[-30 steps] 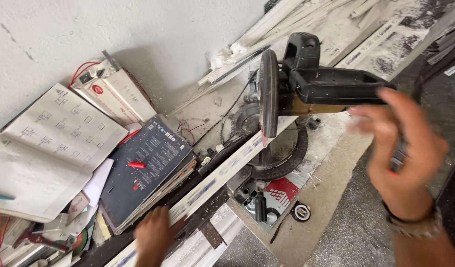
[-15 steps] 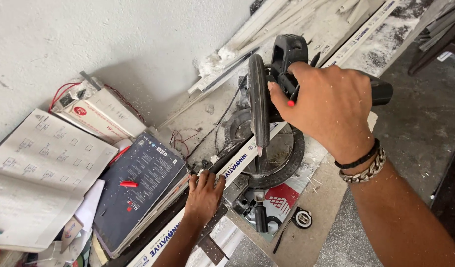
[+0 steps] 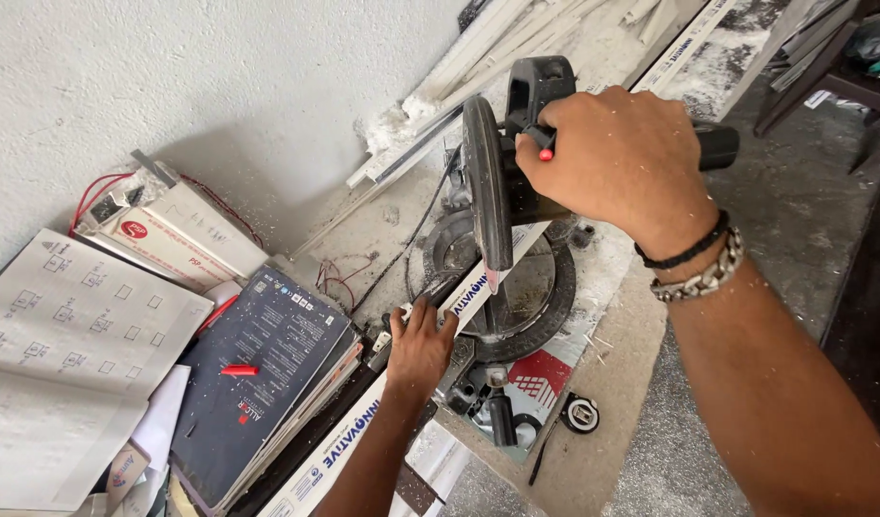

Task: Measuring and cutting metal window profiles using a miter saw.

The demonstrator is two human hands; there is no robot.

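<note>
Right hand (image 3: 617, 158) wrapped tight around the black handle of the mitre saw (image 3: 502, 191); blade edge low over the white profile strip (image 3: 459, 306) (whether it touches, cannot tell); left hand (image 3: 419, 345) pressed flat on the strip, fingers together; strip runs across the saw's round base toward the worktop's near edge; dark catalogue (image 3: 267, 373) beside it, left.

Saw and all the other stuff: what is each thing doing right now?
Saw blade: lowered, its edge at the white strip.
White strip: flat across the saw base, pressed down.
Left hand: flat on the strip.
Right hand: closed on the saw handle.
Dark booklet: closed, red marker on it.
White booklet: open.
</note>
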